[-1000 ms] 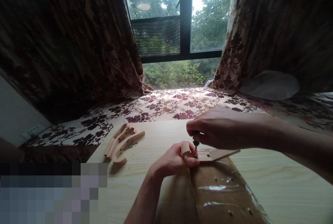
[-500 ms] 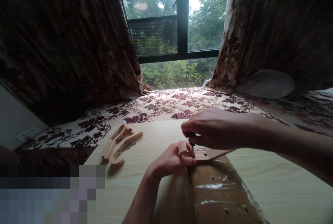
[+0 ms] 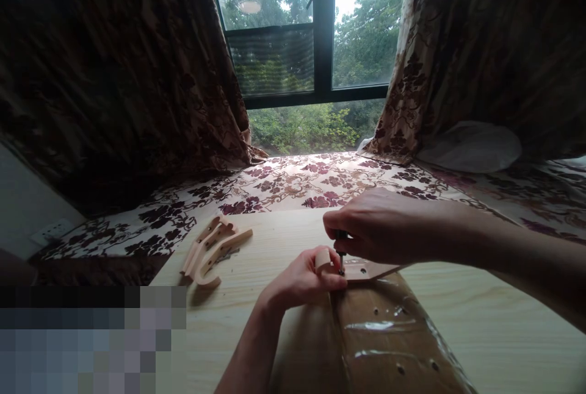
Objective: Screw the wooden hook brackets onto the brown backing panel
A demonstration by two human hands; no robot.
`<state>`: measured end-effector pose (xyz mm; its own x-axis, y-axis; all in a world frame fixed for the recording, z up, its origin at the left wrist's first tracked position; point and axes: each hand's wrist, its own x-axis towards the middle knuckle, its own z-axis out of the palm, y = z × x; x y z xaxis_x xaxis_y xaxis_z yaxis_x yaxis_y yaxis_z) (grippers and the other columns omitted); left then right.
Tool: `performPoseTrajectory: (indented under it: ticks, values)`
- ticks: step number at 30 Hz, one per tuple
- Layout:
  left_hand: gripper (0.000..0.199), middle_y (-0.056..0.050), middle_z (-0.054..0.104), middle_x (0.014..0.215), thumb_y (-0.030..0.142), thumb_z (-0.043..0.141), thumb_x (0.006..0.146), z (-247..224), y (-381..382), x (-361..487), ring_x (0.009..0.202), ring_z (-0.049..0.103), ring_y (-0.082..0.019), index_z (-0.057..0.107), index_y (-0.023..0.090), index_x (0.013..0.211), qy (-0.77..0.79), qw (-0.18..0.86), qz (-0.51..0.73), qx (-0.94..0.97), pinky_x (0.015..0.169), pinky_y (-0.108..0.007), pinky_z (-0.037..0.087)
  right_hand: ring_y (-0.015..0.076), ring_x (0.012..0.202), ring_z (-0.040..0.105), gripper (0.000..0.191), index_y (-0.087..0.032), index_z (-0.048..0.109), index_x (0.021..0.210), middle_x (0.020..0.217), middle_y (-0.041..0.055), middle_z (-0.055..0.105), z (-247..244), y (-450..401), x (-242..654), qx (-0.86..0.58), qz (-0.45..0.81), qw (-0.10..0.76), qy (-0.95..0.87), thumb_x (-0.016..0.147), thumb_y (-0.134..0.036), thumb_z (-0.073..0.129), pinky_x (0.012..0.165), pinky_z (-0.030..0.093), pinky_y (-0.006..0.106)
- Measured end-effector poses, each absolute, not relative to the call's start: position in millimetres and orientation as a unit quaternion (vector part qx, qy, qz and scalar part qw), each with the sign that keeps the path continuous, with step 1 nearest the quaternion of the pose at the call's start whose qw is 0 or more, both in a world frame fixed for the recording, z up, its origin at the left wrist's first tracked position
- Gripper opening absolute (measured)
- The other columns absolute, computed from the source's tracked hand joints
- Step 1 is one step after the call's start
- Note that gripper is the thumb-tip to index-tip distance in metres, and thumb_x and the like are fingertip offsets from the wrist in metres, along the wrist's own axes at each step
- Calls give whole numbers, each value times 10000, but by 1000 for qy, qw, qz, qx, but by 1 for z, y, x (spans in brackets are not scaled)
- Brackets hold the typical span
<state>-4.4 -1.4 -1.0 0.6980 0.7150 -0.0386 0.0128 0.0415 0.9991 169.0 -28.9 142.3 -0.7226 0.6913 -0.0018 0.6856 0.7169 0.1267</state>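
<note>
Right hand (image 3: 379, 223) closed round a dark-handled screwdriver with metal shaft (image 3: 342, 260), upright, tip down at the pale, hook-ended wooden piece (image 3: 356, 271). Left hand (image 3: 304, 278) half-curled, gripping its curled end. Piece sits on a brown, tape-wrapped cardboard box (image 3: 379, 342) (similar curved wooden parts (image 3: 198, 252) lie left).

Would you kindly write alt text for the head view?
A right hand holds a black-handled screwdriver upright against a hook-shaped pale wooden piece, steadied by the left hand over brown taped cardboard. Similar pieces lie to the left on a pale wooden table.
</note>
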Motion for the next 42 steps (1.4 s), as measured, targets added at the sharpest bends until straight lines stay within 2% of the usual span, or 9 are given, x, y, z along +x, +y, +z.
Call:
performPoseTrajectory:
  ticks: [6, 10, 14, 19, 25, 31, 36, 39, 42]
  values:
    - [315, 33, 470, 691, 336, 798, 639, -1, -1, -4, 646, 405, -112, 584, 150, 775, 283, 661, 264, 642, 617, -255, 310, 119, 517, 448, 186, -184, 620, 806, 632, 24, 623, 139, -26, 172, 403, 80, 3, 912, 871, -332, 528, 486, 215, 254]
    - [291, 34, 471, 691, 309, 792, 648, -3, 0, -4, 657, 408, -115, 579, 154, 771, 282, 659, 268, 644, 626, -256, 315, 111, 558, 457, 107, -203, 620, 790, 667, 2, 626, 141, -26, 175, 375, 62, -8, 925, 845, -252, 543, 515, 242, 243]
    - [289, 37, 471, 677, 308, 791, 649, -5, 0, -4, 645, 407, -112, 562, 160, 744, 281, 660, 268, 644, 617, -255, 318, 104, 532, 424, 159, -192, 616, 739, 640, 3, 620, 136, -24, 172, 375, 66, -10, 925, 855, -221, 512, 510, 229, 253]
    - [295, 29, 493, 684, 323, 797, 648, -5, 1, -5, 649, 440, -120, 581, 160, 766, 281, 658, 265, 647, 628, -260, 340, 114, 510, 417, 227, -184, 627, 732, 631, 25, 623, 135, -24, 168, 406, 90, 4, 909, 876, -316, 510, 488, 196, 269]
    - [297, 21, 518, 713, 323, 796, 655, -5, 1, -4, 673, 458, -126, 610, 152, 811, 279, 660, 266, 645, 647, -260, 349, 105, 545, 422, 96, -203, 629, 805, 677, 1, 624, 140, -26, 171, 361, 42, 10, 931, 837, -238, 545, 511, 242, 243]
    - [303, 27, 493, 692, 339, 796, 652, -5, 0, -5, 651, 437, -120, 593, 152, 777, 281, 664, 264, 641, 634, -259, 338, 104, 504, 343, 187, -177, 618, 789, 612, 5, 576, 134, -26, 171, 397, 57, 10, 916, 878, -300, 509, 481, 208, 254]
    - [293, 33, 484, 692, 320, 795, 654, -3, 0, -5, 652, 421, -116, 587, 158, 781, 281, 660, 264, 645, 624, -252, 317, 106, 524, 368, 121, -208, 632, 869, 647, -11, 588, 141, -25, 175, 377, 45, -6, 925, 838, -292, 551, 490, 229, 241]
    - [280, 37, 479, 680, 309, 791, 659, -4, 1, -5, 646, 407, -113, 581, 158, 766, 280, 659, 263, 646, 613, -249, 302, 99, 508, 352, 132, -212, 616, 778, 630, -22, 570, 145, -27, 175, 361, 29, 8, 932, 852, -228, 508, 485, 228, 239]
    - [266, 36, 474, 675, 298, 779, 673, -3, 1, -5, 640, 393, -111, 573, 154, 760, 279, 660, 262, 646, 605, -251, 293, 99, 484, 326, 191, -195, 606, 723, 581, -19, 548, 142, -28, 172, 369, 41, 15, 928, 869, -242, 492, 480, 220, 249]
